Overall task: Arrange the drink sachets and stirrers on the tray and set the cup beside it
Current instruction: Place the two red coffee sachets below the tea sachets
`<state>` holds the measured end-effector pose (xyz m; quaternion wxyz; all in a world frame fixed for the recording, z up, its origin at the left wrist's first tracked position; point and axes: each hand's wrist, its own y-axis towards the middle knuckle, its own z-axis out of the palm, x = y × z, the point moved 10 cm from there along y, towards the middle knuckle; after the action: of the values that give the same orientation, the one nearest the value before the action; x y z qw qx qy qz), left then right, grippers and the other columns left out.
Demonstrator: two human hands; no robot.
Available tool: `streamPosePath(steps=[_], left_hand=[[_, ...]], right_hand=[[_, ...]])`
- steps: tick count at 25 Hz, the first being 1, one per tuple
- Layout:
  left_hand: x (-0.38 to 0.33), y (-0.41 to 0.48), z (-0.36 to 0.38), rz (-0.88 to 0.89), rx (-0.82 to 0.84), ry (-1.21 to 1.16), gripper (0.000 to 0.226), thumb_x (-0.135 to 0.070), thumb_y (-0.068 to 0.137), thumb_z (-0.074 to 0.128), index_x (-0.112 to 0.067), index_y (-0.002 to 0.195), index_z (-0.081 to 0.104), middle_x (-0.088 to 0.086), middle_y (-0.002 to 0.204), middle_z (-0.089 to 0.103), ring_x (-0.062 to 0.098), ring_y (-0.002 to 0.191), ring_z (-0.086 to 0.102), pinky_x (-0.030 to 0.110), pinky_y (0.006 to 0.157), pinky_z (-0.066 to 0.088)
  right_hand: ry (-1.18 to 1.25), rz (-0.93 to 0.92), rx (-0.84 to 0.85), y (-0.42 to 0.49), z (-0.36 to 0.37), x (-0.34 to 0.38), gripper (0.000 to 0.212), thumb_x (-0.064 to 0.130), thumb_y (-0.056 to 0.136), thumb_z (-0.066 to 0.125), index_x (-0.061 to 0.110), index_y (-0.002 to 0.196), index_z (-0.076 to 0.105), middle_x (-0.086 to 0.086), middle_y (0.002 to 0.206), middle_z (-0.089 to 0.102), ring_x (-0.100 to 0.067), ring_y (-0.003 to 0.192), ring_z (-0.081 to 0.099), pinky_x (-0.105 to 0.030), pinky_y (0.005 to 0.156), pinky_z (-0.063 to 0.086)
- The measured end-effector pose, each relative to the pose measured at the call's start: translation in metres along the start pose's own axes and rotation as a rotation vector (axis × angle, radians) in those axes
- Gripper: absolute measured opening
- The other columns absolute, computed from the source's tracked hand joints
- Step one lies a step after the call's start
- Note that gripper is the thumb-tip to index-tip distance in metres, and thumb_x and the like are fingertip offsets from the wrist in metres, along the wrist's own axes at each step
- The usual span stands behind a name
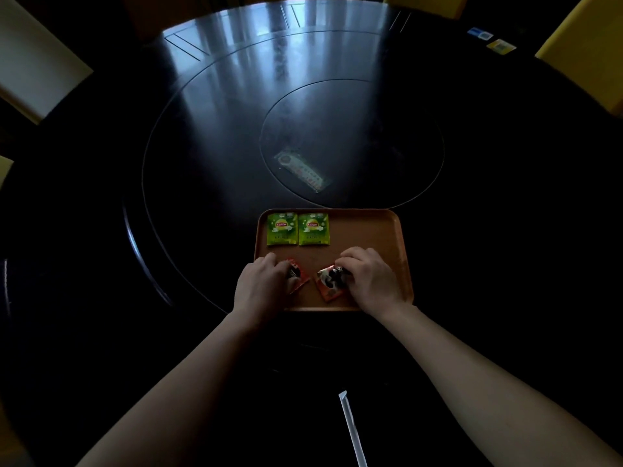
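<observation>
Risk: the left orange sachet (299, 277) and right orange sachet (328, 285) lie skewed by the near edge of the tray (371, 230). A careless nudge could push one over the low rim onto the desk (168, 163), or leave the row crooked against the green sachets (282, 229) squared in the tray's far-left corner. The stirrer (350, 429) sits off-tray near the desk's near edge, where a forearm could sweep it off. Cup not in view. Left hand (261, 281) is palm-down, fingers (273, 261) curled on the left orange sachet, holding it. Right hand (369, 281) is palm-down, fingers pinching the other's far end.
</observation>
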<state>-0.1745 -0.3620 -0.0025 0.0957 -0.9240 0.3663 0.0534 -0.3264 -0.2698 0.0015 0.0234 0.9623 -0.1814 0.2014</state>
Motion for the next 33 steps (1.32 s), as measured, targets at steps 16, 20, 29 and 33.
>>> streamPosePath(steps=[16, 20, 29, 33], left_hand=[[0.003, -0.007, 0.006, 0.123, -0.089, -0.021, 0.048, -0.050, 0.085, 0.059, -0.028, 0.128, 0.058, 0.009, 0.131, 0.055, 0.029, 0.115, 0.051, 0.041, 0.089, 0.044], [0.003, -0.001, 0.003, 0.086, -0.099, -0.023, 0.048, -0.048, 0.084, 0.062, -0.025, 0.126, 0.059, 0.011, 0.128, 0.054, 0.031, 0.113, 0.051, 0.042, 0.090, 0.043], [0.013, 0.001, 0.010, 0.118, -0.087, -0.059, 0.042, -0.033, 0.074, 0.079, -0.020, 0.112, 0.069, 0.015, 0.115, 0.063, 0.036, 0.103, 0.061, 0.046, 0.085, 0.053], [0.015, 0.003, 0.009, 0.101, -0.094, -0.063, 0.045, -0.034, 0.076, 0.077, -0.019, 0.117, 0.067, 0.017, 0.118, 0.062, 0.038, 0.106, 0.060, 0.047, 0.087, 0.052]], right_hand=[[-0.095, 0.041, -0.010, -0.006, 0.013, 0.009, 0.030, 0.033, 0.080, 0.072, 0.022, 0.107, 0.067, 0.004, 0.111, 0.060, -0.022, 0.101, 0.051, -0.038, 0.082, 0.047], [-0.044, 0.030, -0.018, 0.003, 0.018, 0.020, 0.027, 0.019, 0.083, 0.066, 0.021, 0.110, 0.068, 0.004, 0.118, 0.061, -0.025, 0.105, 0.051, -0.041, 0.083, 0.047], [-0.036, -0.005, -0.070, 0.010, 0.020, 0.024, 0.023, 0.020, 0.081, 0.069, 0.020, 0.104, 0.070, 0.003, 0.110, 0.063, -0.025, 0.099, 0.054, -0.041, 0.079, 0.048], [-0.009, 0.000, -0.089, 0.015, 0.019, 0.024, 0.023, 0.017, 0.081, 0.068, 0.019, 0.104, 0.070, 0.002, 0.111, 0.065, -0.026, 0.098, 0.055, -0.042, 0.077, 0.049]])
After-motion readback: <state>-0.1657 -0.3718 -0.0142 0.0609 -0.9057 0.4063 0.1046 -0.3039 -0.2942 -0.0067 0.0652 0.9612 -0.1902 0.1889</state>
